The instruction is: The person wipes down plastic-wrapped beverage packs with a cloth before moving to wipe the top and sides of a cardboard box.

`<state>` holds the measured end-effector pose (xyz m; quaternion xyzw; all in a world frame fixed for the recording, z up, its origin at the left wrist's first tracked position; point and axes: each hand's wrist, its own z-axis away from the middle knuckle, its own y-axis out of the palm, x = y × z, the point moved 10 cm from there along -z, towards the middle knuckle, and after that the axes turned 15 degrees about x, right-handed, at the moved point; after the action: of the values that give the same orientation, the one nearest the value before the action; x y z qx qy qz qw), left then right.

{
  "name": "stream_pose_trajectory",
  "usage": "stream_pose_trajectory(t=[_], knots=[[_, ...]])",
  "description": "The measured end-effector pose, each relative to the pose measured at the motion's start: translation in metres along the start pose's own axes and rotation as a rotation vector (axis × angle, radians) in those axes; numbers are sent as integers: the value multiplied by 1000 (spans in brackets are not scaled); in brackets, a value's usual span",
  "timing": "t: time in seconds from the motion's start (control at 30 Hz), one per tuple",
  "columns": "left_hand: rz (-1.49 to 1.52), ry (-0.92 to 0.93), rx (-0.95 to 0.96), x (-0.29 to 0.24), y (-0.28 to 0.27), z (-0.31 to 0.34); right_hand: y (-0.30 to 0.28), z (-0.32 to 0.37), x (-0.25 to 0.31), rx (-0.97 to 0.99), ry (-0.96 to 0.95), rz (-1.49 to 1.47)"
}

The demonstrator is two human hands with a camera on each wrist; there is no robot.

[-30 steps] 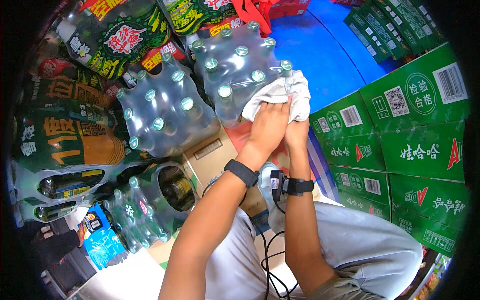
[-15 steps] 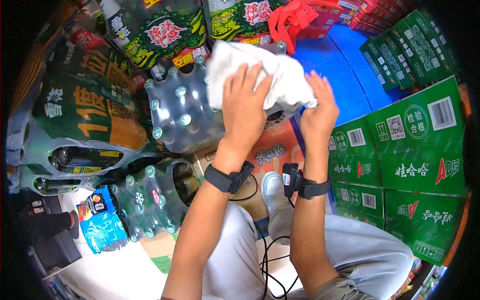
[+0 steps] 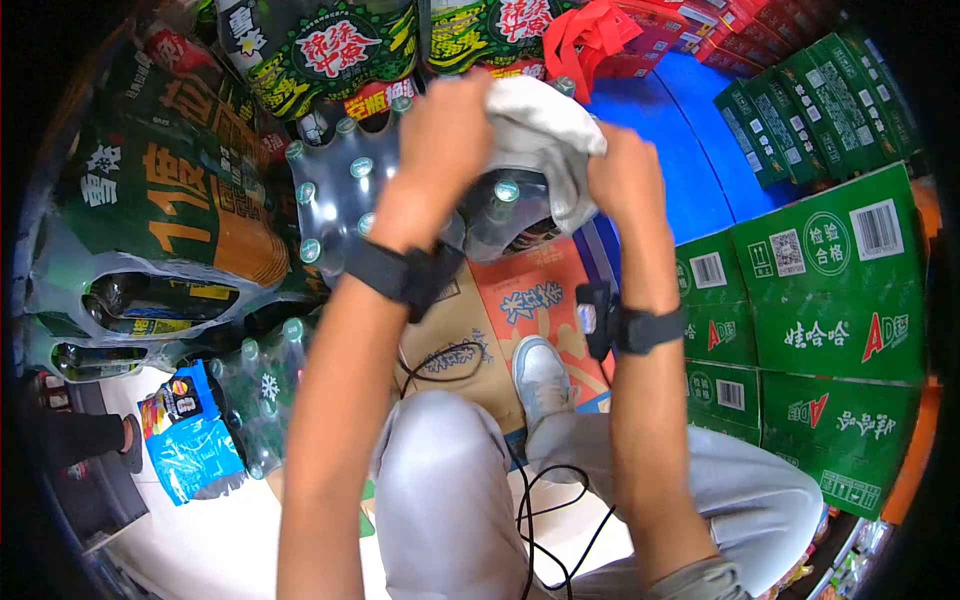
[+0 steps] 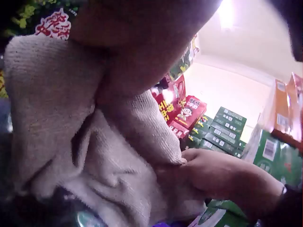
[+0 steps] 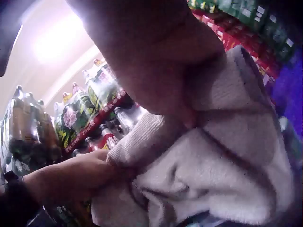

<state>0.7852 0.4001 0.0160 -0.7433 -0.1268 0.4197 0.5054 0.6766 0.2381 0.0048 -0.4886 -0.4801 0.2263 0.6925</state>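
Observation:
A white ribbed cloth [image 3: 545,115] hangs stretched between both hands above a shrink-wrapped pack of bottles [image 3: 500,215]. My left hand [image 3: 447,135] grips its left end with curled fingers. At the other end, my right hand [image 3: 627,178] pinches the edge, which the left wrist view shows clearly. Folds of the cloth [image 4: 118,170] droop below the hands there. In the right wrist view the cloth [image 5: 218,161] fills the lower part of the picture. Much of the bottle pack is hidden behind the cloth and the left hand.
A second bottle pack [image 3: 340,190] stands to the left. Large green beer packs [image 3: 170,200] are stacked at the left side, green cartons [image 3: 820,300] at the right. A blue surface [image 3: 680,140] lies behind. Below are flat cartons [image 3: 530,290], a shoe [image 3: 543,375] and a loose black cable [image 3: 530,520].
Both hands have lifted off the bottle pack with the cloth and spread apart. The cloth went from bunched on the bottles to hanging between the hands. The head view has shifted.

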Motion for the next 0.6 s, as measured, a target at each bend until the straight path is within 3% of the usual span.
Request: stream_pose_trajectory(t=[0.07,0.17,0.2,0.37,0.47,0.5,0.57,0.6], knots=[[52,71,-80,14,-32,-16,-12,-29,11,71,-22,151],[-1,43,-16,31,-60,-33,-30,-63,48,215,-189,373],[9,41,113,36,-57,-38,-32,-67,61,260,-260,411],[204,64,120,40,-75,-30,-40,-77,101,428,-537,695],[169,61,115,31,-85,-26,-66,-97,114,395,-375,901],[204,78,117,27,-86,-23,-85,-85,125,355,-346,794],[269,113,128,22,-88,-19,-108,-81,131,151,-414,675],[348,150,162,21,-83,-16,-110,-75,130,61,-548,587]])
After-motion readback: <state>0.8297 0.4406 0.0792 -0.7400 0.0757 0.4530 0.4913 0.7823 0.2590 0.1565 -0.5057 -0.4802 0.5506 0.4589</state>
